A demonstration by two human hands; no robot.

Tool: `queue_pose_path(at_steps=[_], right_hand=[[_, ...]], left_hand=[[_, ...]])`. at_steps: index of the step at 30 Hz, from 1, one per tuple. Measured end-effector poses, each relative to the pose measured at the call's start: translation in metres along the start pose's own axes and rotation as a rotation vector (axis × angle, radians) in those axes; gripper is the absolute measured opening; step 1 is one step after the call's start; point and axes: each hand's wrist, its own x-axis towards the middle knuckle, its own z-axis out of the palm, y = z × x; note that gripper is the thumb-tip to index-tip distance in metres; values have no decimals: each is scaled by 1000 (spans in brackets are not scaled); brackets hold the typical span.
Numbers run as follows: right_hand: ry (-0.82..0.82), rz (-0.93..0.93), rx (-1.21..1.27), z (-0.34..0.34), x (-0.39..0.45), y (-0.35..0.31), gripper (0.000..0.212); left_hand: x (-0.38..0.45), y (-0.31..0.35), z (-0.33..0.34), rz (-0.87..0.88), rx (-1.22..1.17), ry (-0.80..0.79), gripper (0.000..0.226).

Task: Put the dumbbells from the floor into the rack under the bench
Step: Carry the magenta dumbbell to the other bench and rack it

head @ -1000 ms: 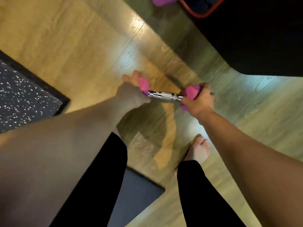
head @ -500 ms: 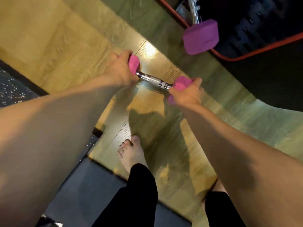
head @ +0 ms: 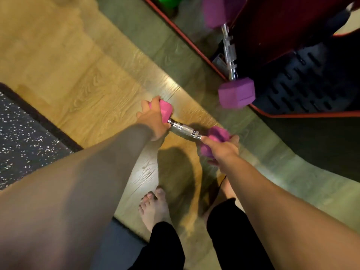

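Two hands on one pink dumbbell (head: 184, 129), both your arms stretched out and down in front of you. Your left hand (head: 153, 121) wraps its fingers over the far-left pink head; your right hand (head: 222, 148) curls round the near-right head, thumb pointing along toward the knurled steel handle, which spans bare between your fingers. The dumbbell is held above the wood floor (head: 87, 80), tilted down toward your right hand. Beyond your right fingertips, a purple dumbbell (head: 231, 75) sits on the red-edged rack (head: 303, 90). Bare foot (head: 153, 207) below your hands.
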Motion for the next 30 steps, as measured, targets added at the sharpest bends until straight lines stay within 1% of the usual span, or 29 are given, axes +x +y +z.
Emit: queue_pose_path(at_steps=[2,4,5,8,10,12,14,15,17,18,19,22,24,27,30], right_hand=[[-6,12,-1,-3,4,0,83],[-19,25,-12,-3,4,-1,73],[-20,23,-16,-3,4,0,71],[-4,-7,-88,-2,4,2,77],[22,-65,-75,-1,7,10,69],[57,-103,-17,1,7,18,57],[119,-161,18,8,3,26,50],[172,-191,40,12,1,29,54],[271,-225,55,22,-4,34,80],[318,-238,46,25,-4,37,87],[358,-248,46,29,-3,40,89],[421,-277,76,36,3,45,83],[440,-262,108,40,4,46,83],[435,-264,212,45,6,46,86],[436,-261,261,47,10,45,85]], left_hand=[[1,1,0,-15,-14,-11,92],[1,0,0,-12,-14,-12,93],[0,1,-1,4,-12,-2,93],[-1,-1,0,22,-11,13,91],[-1,-3,3,72,-28,69,89],[-1,-4,2,107,-61,65,89],[1,-11,5,116,-107,63,95],[1,-15,6,112,-179,81,101],[0,-24,8,118,-353,112,110],[0,-29,10,138,-396,124,109],[0,-34,13,159,-399,139,105],[2,-39,14,224,-344,167,106],[4,-40,15,257,-316,175,100],[3,-40,16,269,-290,233,95],[1,-39,15,281,-304,238,94]])
